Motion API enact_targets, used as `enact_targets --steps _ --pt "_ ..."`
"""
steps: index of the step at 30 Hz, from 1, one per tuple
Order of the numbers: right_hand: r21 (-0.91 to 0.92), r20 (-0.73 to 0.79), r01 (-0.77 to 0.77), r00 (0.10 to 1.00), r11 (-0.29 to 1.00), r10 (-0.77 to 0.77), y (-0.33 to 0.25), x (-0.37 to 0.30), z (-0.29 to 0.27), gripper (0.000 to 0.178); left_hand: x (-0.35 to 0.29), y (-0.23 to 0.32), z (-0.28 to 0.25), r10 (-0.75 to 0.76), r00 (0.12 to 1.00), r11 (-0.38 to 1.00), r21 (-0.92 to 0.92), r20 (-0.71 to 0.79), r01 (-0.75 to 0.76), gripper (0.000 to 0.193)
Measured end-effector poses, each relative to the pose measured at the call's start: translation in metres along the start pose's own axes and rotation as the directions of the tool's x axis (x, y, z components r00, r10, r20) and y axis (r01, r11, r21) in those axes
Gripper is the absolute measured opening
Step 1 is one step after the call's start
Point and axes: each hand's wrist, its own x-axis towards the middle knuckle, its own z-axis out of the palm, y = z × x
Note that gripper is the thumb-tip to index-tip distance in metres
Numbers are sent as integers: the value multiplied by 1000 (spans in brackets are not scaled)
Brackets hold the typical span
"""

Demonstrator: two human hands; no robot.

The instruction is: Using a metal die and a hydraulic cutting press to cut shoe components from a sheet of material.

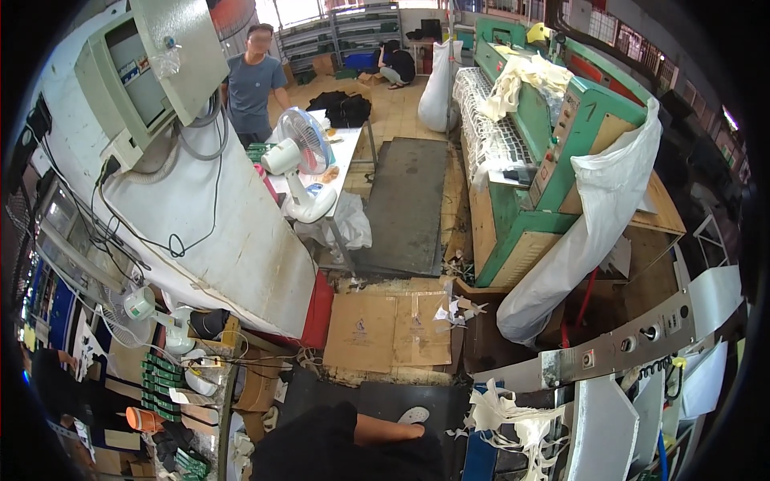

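Neither my left hand nor my right hand can be seen. My black clothing (pixel 345 453) fills the lower middle of the head view. A bare lower leg (pixel 385 429) comes out of it, beside a white clog (pixel 415 414) on the dark floor mat (pixel 377 394). To the left stands a cluttered bench with green strip-like pieces (pixel 163 377) and an orange container (pixel 144 419). To the right, a heap of torn off-white scraps (pixel 525 421) lies by a grey machine panel with knobs (pixel 626 345).
Flattened cardboard (pixel 389 329) covers the floor ahead. A green machine (pixel 521 224) with a hanging white sack (pixel 577 240) stands right. Left are an open electrical cabinet (pixel 128 76) and a fan (pixel 301 152) by a white table. A person (pixel 255 88) stands there; another (pixel 397 64) crouches at the back.
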Motion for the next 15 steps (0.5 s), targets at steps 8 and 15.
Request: enact_targets --steps 8,15 --pt "-108 70 53 996 993 -46 -4 27 -25 27 0 6 -7 -161 980 986 15 -115 163 27" --pt "-189 122 104 989 976 -82 -5 49 -43 27 -26 33 -32 -23 1000 999 -33 6 23 27"
